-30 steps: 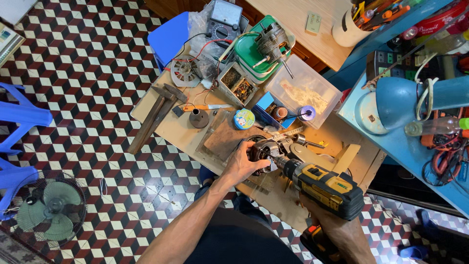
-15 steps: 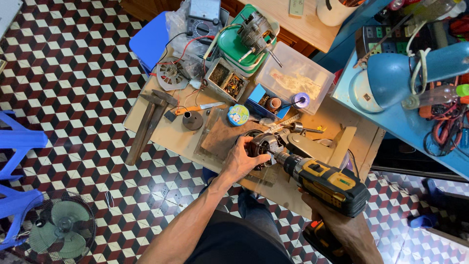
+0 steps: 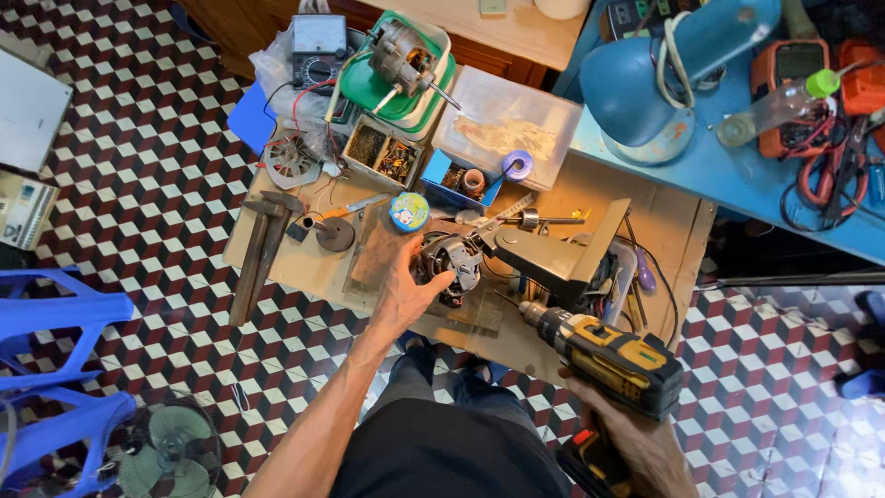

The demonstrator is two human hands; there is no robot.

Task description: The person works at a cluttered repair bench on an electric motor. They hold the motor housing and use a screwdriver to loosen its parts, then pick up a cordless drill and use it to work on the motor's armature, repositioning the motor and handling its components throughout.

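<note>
Nearest, right hand (image 3: 636, 452): fingers wrapped tight round the grip of a yellow-and-black cordless drill (image 3: 604, 361), held over the near edge of the low wooden bench (image 3: 678, 231); its chuck points up-left toward the motor.
Left hand (image 3: 406, 293): fingers curled and gripping the small electric motor (image 3: 449, 263) from its left side, thumb along the near side.
Motor's place: on the bench, about mid-width, a little in from the near edge, its windings showing; it touches the grey metal bracket (image 3: 553, 254) to its right.
Left end of bench: a wooden-handled hammer (image 3: 258, 254) lies along that end; a dark round part (image 3: 334, 233) sits just beside it.
Middle of bench: a round tin with a coloured lid (image 3: 408, 211) lies just beyond the left hand.
Far edge of bench: a divided tray of small hardware (image 3: 380, 157), a blue box (image 3: 458, 180) and a clear plastic container (image 3: 507, 129).
Far left corner: a fan rotor (image 3: 291, 159) and an analogue meter (image 3: 318, 51).
Farthest: a second motor (image 3: 406, 55) resting on a green lid (image 3: 369, 90).
Right of bench: a blue table (image 3: 728, 175) carrying a blue desk lamp (image 3: 636, 92) and an orange meter (image 3: 793, 83).
</note>
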